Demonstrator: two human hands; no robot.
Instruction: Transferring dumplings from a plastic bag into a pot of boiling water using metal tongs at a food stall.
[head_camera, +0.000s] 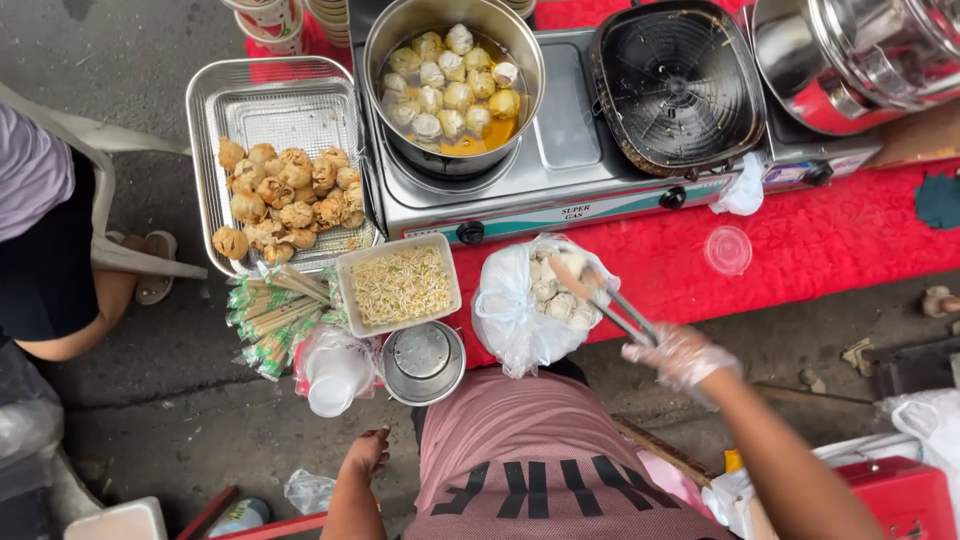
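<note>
My right hand (682, 355), in a clear plastic glove, grips metal tongs (612, 300) whose tips hold a pale dumpling (566, 265) just above an open white plastic bag (508, 320) of raw dumplings. My left hand (368, 450) hangs low by my side, bare, holding nothing, fingers loosely apart. Past the bag, on a two-burner gas stove (560, 185), stands a steel pot (455, 85) in which several dumplings float in orange broth.
A metal tray (275, 90) with fried balls sits left of the stove. Nearby are a tub of bean sprouts (400, 285), wrapped chopsticks (270, 320), plastic cups (333, 380), a small steel container (423, 362), a dark square grill pan (678, 85), and a seated person (40, 230) at left.
</note>
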